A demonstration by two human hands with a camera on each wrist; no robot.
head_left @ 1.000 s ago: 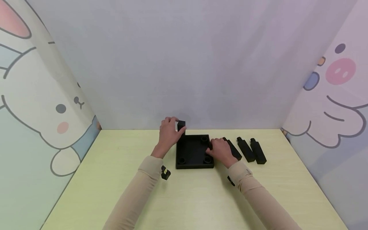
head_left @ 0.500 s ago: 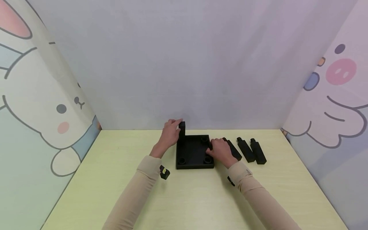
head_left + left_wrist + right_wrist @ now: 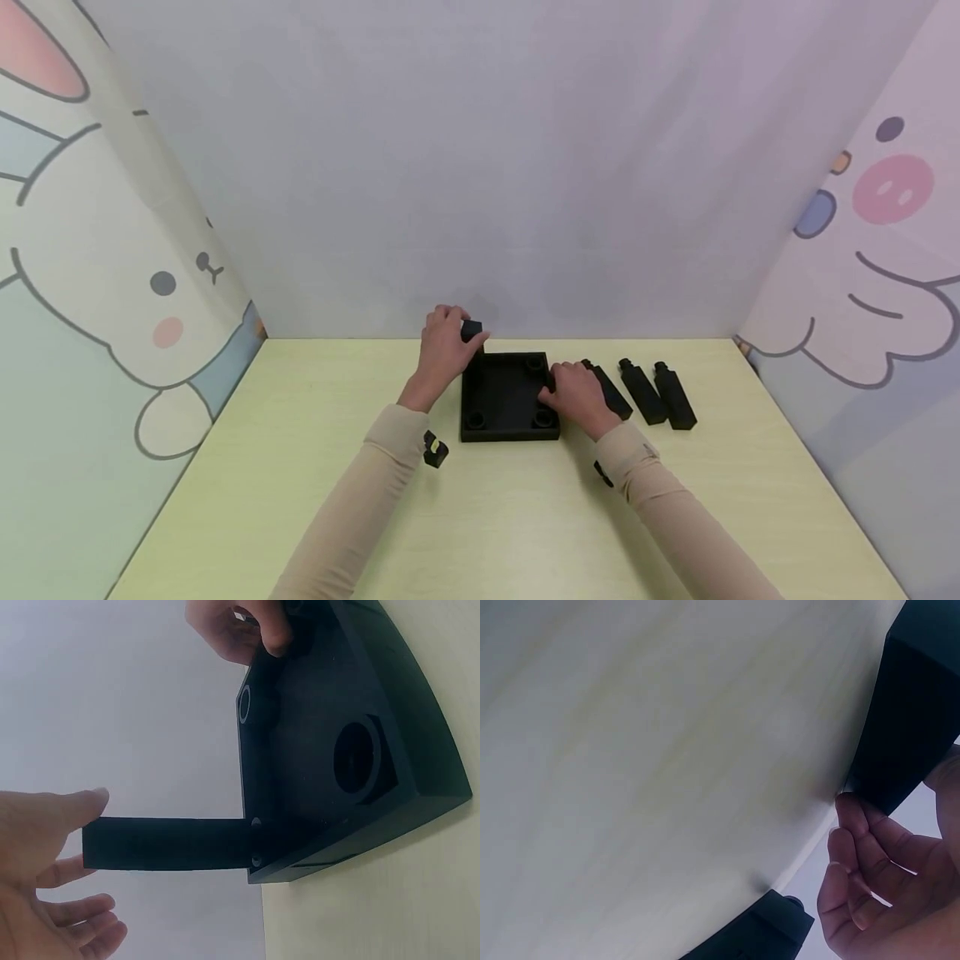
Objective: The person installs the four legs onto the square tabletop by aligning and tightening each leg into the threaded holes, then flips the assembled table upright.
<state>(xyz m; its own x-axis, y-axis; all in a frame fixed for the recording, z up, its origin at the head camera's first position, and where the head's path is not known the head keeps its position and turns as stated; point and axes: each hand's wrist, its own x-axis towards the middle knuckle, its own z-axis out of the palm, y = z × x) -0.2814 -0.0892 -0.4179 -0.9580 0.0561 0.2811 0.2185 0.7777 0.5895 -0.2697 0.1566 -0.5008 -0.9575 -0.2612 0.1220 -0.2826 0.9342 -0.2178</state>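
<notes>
L hand (image 3: 442, 346) is pinching upright post (image 3: 165, 844) @ far-L cnr of tray (image 3: 506, 396). R hand (image 3: 576, 393) is gripping its R side.

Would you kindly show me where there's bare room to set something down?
The table is bare left of the left sleeve, between it and the right sleeve, and right of the loose black posts. It is crowded between the black tray and those posts, by the right hand.

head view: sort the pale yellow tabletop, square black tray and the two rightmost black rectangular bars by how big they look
1. Pale yellow tabletop
2. Square black tray
3. Rightmost black rectangular bar and its neighbouring black rectangular bar: too alike to rank
</notes>
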